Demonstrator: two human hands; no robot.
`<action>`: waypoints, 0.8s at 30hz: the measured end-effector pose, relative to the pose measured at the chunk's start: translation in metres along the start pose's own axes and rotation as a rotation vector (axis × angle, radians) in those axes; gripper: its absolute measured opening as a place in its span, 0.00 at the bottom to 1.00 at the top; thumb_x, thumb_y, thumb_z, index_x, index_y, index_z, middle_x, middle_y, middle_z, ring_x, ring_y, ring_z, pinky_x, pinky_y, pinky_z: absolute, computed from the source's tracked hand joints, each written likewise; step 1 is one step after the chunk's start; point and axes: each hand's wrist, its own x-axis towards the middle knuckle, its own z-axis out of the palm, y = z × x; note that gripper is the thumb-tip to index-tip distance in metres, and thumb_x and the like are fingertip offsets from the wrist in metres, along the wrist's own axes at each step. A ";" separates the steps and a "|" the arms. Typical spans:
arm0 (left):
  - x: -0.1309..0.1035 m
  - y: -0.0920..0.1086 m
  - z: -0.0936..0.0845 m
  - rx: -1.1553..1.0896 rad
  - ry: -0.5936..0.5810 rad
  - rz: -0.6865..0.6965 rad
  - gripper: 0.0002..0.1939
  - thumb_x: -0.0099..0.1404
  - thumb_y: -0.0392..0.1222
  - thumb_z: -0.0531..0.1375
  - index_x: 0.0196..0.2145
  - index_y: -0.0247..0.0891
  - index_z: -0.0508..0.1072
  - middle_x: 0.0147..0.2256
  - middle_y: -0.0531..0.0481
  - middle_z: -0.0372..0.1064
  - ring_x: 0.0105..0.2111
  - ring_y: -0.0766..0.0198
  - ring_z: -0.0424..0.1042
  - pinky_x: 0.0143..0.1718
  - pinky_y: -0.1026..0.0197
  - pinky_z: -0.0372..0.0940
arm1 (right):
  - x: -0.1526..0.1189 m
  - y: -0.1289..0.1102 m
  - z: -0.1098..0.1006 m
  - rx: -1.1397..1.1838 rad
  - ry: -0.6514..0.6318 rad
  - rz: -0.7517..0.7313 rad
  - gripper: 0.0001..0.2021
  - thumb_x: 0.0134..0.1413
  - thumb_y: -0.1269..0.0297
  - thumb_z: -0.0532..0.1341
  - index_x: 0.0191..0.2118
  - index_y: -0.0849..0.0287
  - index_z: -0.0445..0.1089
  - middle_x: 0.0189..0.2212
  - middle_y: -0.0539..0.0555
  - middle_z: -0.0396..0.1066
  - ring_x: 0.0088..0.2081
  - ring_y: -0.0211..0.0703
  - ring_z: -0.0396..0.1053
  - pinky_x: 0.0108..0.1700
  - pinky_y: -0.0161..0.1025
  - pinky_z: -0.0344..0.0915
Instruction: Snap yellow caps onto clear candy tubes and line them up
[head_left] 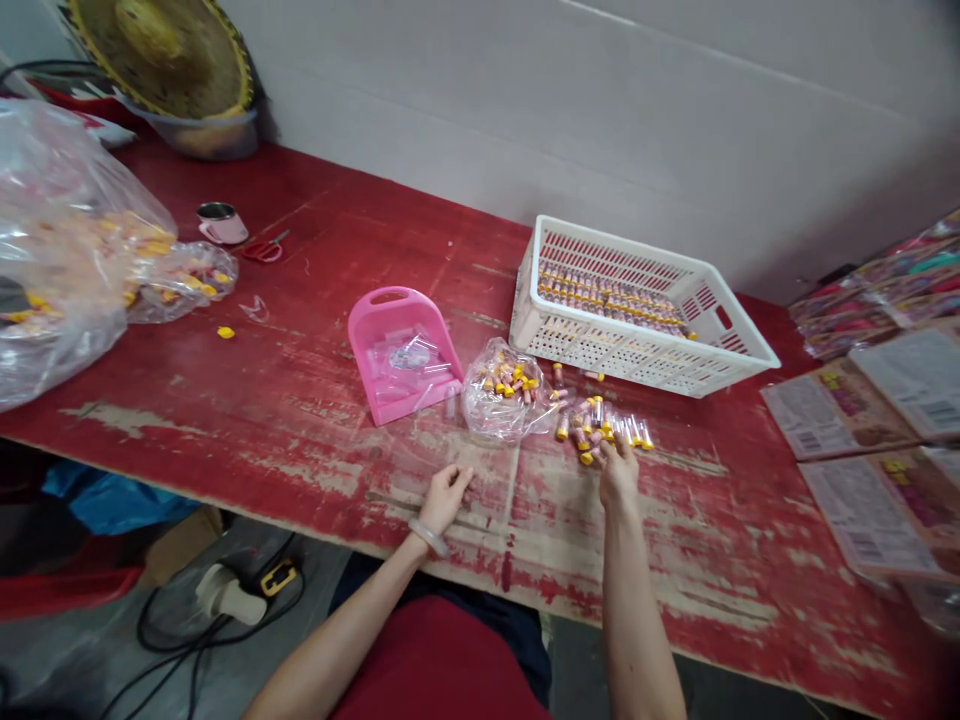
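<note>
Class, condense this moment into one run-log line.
Left hand: over red table, hold unclear; Right hand: at loose yellow-capped tubes; White crate: rows of similar tubes inside; Pink scoop: clear plastic pieces inside

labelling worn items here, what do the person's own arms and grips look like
The left forearm wears a pale, rounded bangle at the wrist; the right forearm has none. No sleeve covers either forearm. The left grip and right grip are gloveless.

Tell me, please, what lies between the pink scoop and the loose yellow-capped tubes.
Mainly a clear plastic bag of yellow-capped pieces lies between the pink scoop and loose tubes, in the head view.
</note>
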 end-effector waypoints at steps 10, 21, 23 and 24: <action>0.097 0.057 -0.041 1.065 0.407 0.332 0.18 0.61 0.35 0.57 0.50 0.37 0.70 0.55 0.38 0.62 0.54 0.45 0.61 0.52 0.46 0.61 | -0.031 0.035 -0.023 -0.090 0.122 -0.079 0.21 0.35 0.56 0.65 0.39 0.59 0.69 0.39 0.54 0.71 0.34 0.39 0.70 0.29 0.33 0.67; 0.096 0.057 -0.059 1.176 0.488 0.216 0.20 0.65 0.38 0.54 0.54 0.36 0.66 0.51 0.36 0.61 0.50 0.51 0.67 0.46 0.54 0.65 | -0.055 0.040 0.013 -0.289 -0.039 -0.204 0.18 0.44 0.55 0.60 0.38 0.62 0.73 0.36 0.57 0.75 0.36 0.45 0.70 0.38 0.40 0.66; 0.099 0.066 -0.065 1.173 0.480 0.138 0.19 0.65 0.38 0.54 0.53 0.36 0.66 0.51 0.36 0.62 0.48 0.50 0.68 0.44 0.54 0.66 | -0.062 0.031 0.030 -0.350 -0.131 -0.255 0.18 0.48 0.55 0.59 0.40 0.62 0.73 0.36 0.57 0.75 0.36 0.45 0.70 0.39 0.40 0.66; 0.101 0.069 -0.069 1.165 0.472 0.104 0.18 0.65 0.38 0.53 0.53 0.36 0.67 0.50 0.36 0.63 0.47 0.49 0.69 0.43 0.53 0.66 | -0.065 0.025 0.042 -0.388 -0.193 -0.290 0.17 0.50 0.55 0.57 0.41 0.61 0.73 0.36 0.57 0.75 0.36 0.45 0.70 0.40 0.40 0.66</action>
